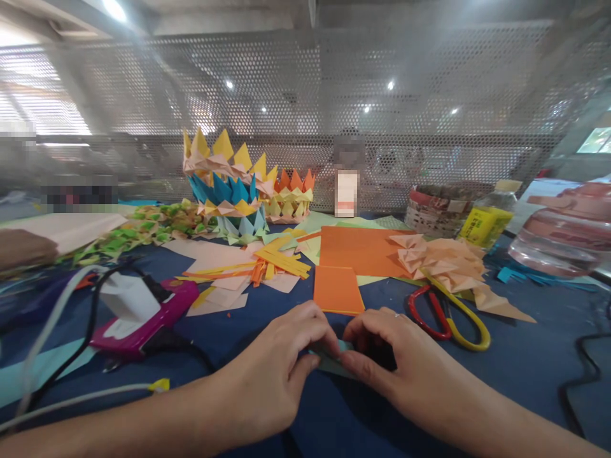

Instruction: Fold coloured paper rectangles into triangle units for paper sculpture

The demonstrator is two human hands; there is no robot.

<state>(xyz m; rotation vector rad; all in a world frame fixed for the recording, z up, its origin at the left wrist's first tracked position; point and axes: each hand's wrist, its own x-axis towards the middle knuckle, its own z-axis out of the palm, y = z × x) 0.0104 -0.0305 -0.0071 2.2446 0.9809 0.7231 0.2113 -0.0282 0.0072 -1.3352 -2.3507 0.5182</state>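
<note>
Both my hands meet over a small piece of light blue-green paper [337, 365] low in the middle of the view. My left hand [291, 356] is closed, fingertips pressing the paper's left part. From the other side, my right hand [389, 350] pinches it between thumb and fingers. The fingers cover much of the paper, so its exact folds are hidden. Just beyond the hands lies a stack of orange paper rectangles [337, 287]. Scissors [449, 321] with one red and one yellow handle rest right of my right hand, their blades partly under folded peach paper pieces [443, 261].
A purple power strip [147, 318] with cables lies left. Behind stand folded-paper crowns [229, 191], yellow and orange paper strips [277, 261] and a large orange sheet [360, 251]. A yellow-labelled bottle [489, 219] and a pink water bottle [566, 232] stand right. Another person's hand [26, 248] shows far left.
</note>
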